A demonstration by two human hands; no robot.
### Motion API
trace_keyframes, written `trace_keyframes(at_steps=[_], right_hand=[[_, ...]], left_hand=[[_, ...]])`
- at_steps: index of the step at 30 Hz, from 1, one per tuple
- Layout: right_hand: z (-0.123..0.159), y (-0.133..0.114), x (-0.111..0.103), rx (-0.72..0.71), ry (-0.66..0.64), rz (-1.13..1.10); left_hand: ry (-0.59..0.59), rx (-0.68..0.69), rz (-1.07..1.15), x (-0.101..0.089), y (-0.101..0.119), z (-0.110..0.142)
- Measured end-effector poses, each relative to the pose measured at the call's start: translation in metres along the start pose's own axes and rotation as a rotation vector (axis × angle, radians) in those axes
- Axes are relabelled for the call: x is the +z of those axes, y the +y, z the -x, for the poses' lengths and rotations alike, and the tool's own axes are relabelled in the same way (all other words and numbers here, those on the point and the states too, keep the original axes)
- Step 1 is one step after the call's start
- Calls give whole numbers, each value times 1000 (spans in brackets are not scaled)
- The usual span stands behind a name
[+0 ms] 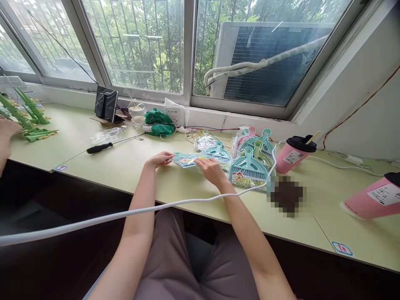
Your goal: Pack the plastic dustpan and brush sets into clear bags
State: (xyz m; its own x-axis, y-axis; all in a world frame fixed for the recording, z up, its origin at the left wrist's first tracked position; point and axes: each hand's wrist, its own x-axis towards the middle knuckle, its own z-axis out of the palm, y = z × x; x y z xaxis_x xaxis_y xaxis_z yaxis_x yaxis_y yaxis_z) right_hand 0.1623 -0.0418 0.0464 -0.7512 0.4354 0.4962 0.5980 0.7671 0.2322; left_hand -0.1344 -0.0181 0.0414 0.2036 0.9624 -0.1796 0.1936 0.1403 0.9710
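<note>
My left hand (162,159) pinches the left end of a light-blue dustpan-and-brush set (185,160) in a clear plastic wrapper. At its right end, the fingers of my right hand (212,171) are closed on the same set. It is held low over the table's near part, tilted nearly flat. Just beyond and to the right are several similar wrapped sets: a blue one (250,168) beside my right wrist, another blue one (219,153) behind my right hand, and a pink-handled one (249,132) farther back.
A black-handled screwdriver (100,148) lies left, near crumpled clear plastic (108,134). Behind are a propped device (106,104) and green bags (160,123). A white cable (187,201) crosses before me. Pink cups (293,155) stand right. Another person's hand (9,129) is far left, by green pieces (31,110).
</note>
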Motion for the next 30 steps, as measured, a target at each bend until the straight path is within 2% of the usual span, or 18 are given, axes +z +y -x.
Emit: trace_keyframes(at_steps=[4, 8, 11, 14, 17, 20, 22, 26, 30], right_hand=[[2, 3, -1, 31, 20, 26], [3, 5, -2, 59, 25, 3], [3, 7, -5, 89, 6, -29], [4, 9, -9, 89, -12, -57], [4, 9, -13, 56, -42, -44], [3, 4, -13, 39, -76, 5], [3, 3, -13, 64, -71, 43], [10, 9, -15, 163, 95, 123], [32, 16, -25, 181, 308, 228]], left_hand=[[34, 29, 50, -5, -3, -1], [87, -61, 34, -3, -3, -2], [-18, -147, -18, 1, 2, 3], [-112, -68, -60, 4, 6, 8], [-54, 32, 10, 3, 6, 10], [28, 8, 141, 1, 3, 6], [152, -44, 238, 0, 2, 1], [657, -107, 377, -6, 2, -9], [1065, -38, 415, -19, 1, -17]])
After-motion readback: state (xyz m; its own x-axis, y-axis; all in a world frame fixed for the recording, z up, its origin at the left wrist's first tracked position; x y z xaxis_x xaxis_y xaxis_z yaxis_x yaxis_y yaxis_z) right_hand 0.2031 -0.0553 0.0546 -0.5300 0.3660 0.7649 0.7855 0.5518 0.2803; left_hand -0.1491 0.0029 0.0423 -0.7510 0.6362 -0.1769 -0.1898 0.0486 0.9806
